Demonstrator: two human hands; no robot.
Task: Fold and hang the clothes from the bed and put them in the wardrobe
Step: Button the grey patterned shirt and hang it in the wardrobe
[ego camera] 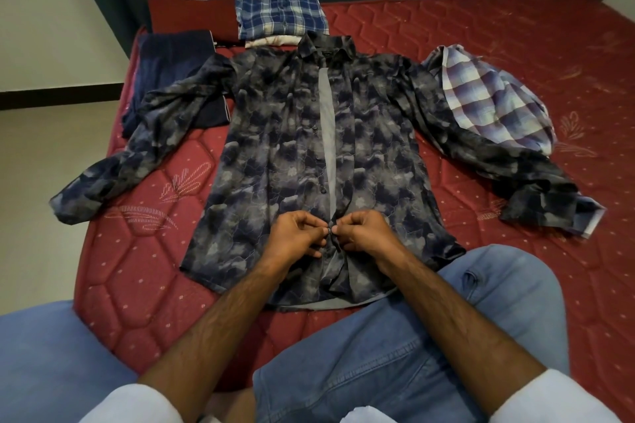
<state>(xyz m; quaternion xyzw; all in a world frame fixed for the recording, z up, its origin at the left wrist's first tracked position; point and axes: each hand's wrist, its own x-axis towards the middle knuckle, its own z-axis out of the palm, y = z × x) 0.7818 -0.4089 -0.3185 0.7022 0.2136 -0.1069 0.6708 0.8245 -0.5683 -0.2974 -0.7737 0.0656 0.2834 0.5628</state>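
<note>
Clothes on the red quilted mattress [144, 288] are at mixed stages. A dark floral-print shirt [275, 148] lies spread face up in the middle of the frame, sleeves out to both sides, its front placket mostly open. Low on that placket, the left hand [297, 237] and right hand [364, 233] meet with curled fingers, pinching the two front edges at a small button [330, 231]; the buttons above look undone, so buttoning seems barely begun.

At upper centre, a blue plaid shirt [280, 12] sits folded on a cream garment [271, 40], apparently finished with folding. At upper left lie a dark red cloth [189, 15] and a navy garment [171, 75], flat. At right, a pale purple checked shirt [494, 96] is crumpled, unfolded. No wardrobe or hanger shows, so hanging and putting away appear wholly ahead.
</note>
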